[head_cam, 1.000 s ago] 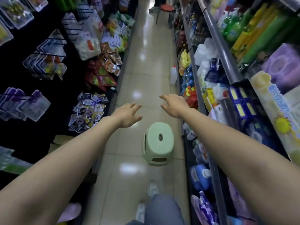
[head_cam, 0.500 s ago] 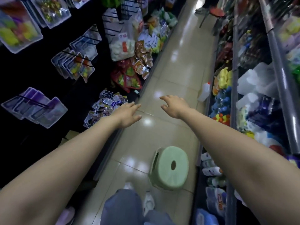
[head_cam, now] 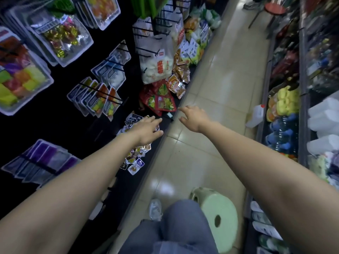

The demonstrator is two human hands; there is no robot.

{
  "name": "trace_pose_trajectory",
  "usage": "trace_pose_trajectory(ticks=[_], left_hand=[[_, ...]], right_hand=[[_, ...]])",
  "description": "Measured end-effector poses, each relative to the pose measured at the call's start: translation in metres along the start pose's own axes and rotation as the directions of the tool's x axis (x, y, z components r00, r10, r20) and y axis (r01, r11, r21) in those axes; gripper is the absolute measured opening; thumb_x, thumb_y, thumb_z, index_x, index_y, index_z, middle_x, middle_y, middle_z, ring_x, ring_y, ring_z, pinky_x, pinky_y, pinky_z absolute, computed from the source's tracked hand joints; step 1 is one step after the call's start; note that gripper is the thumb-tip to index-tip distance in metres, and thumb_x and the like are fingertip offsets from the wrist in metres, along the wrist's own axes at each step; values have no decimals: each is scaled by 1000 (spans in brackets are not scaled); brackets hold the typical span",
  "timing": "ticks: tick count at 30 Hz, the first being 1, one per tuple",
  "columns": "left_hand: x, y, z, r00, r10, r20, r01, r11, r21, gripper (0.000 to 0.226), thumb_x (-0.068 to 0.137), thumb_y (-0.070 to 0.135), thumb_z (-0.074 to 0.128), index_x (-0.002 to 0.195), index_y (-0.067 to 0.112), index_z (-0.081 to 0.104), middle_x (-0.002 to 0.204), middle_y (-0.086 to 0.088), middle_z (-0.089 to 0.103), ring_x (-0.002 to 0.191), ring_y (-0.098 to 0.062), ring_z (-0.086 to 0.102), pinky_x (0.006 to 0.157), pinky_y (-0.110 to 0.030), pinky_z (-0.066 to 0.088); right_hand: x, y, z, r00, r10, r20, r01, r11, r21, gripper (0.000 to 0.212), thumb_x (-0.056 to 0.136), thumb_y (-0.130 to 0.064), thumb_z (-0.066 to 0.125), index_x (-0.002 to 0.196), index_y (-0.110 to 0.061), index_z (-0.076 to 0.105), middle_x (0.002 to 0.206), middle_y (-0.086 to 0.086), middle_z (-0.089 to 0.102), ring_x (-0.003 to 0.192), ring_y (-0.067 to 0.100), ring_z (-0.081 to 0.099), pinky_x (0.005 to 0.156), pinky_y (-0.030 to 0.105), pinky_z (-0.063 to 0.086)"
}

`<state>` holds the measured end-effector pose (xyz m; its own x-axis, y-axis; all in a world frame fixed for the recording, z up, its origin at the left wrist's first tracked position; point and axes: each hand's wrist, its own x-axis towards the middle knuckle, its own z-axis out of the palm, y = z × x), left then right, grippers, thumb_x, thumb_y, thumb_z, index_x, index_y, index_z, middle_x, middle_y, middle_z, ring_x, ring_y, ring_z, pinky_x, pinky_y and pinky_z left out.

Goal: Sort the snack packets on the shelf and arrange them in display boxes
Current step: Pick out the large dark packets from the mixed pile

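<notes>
Left hand [head_cam: 148, 130]: fingers straight, close together, holding nothing, over the heap of small snack packets [head_cam: 136, 158] at the front edge of the low shelf [head_cam: 153, 162]; contact cannot be told. Right hand [head_cam: 194, 117]: fingers loosely spread, empty, above the same edge, just beside the red packets [head_cam: 159, 101]. Clear candy packs [head_cam: 64, 35] hang on pegs above; green stool [head_cam: 218, 215] on the aisle floor.

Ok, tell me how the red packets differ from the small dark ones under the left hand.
The red packets are larger, with a yellow-green picture; the small packets are dark and white. The red packets lie farther along the shelf, by the right hand; the small packets are partly hidden by the left hand. Both are loose, jumbled heaps on the bottom shelf, and neither hand holds one.
</notes>
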<state>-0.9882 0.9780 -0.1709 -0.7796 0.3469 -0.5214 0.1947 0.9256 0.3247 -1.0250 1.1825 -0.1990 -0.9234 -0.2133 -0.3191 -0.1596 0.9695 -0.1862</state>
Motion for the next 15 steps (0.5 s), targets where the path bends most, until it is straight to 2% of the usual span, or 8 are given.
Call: trace_pose_trajectory(ticks=[8, 15], left_hand=[[80, -15, -45, 999, -46, 19, 47, 997, -63, 62, 102, 43, 37, 155, 24, 11, 162, -4, 3, 149, -23, 1, 118, -36, 9], [160, -15, -75, 986, -164, -4, 162, 976, -143, 63, 102, 45, 36, 155, 24, 10, 162, -5, 3, 149, -24, 1, 118, -38, 10]], right_hand=[[102, 20, -27, 998, -54, 18, 54, 998, -21, 49, 100, -35, 38, 145, -16, 38, 143, 10, 46, 130, 31, 42, 104, 41, 34], [209, 51, -59, 976, -188, 109, 199, 976, -94, 48, 99, -31, 39, 145, -17, 38, 140, 12, 47, 128, 32, 43, 105, 43, 34]])
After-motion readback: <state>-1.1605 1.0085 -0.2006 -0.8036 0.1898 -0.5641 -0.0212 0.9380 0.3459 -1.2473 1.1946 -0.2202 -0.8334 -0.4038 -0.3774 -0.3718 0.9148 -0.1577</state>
